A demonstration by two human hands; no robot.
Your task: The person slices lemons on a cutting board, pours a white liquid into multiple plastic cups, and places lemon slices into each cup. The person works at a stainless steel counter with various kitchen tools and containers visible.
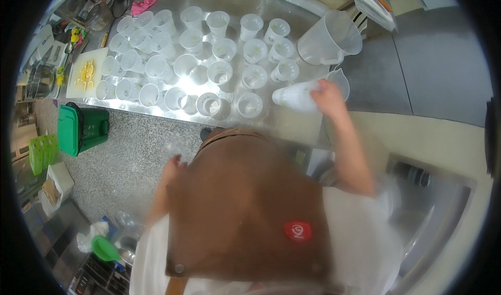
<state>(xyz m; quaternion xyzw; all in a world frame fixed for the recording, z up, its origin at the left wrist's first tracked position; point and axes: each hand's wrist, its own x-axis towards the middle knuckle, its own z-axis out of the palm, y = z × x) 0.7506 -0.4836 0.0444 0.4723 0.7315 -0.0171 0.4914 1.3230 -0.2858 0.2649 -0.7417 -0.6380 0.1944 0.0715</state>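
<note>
My right hand [330,101] grips the rim end of a nested stack of translucent plastic cups [295,96], lying on its side near the right end of the steel worktop [289,124]. Close behind that hand is a small clear jug with a pouring lip [341,81], partly hidden by it. Rows of separate plastic cups [250,105] stand mouth up along the worktop. My left hand [175,167] is low beside the brown apron [242,185], away from the cups. It is blurred, and I cannot tell whether its fingers hold anything.
A large translucent measuring jug [319,40] stands at the back right. At the left end, a white cutting board [76,85] holds lemon slices [87,73]. A pink cloth [143,5] lies behind the cups. A green bin [84,128] stands on the floor below the worktop's left end.
</note>
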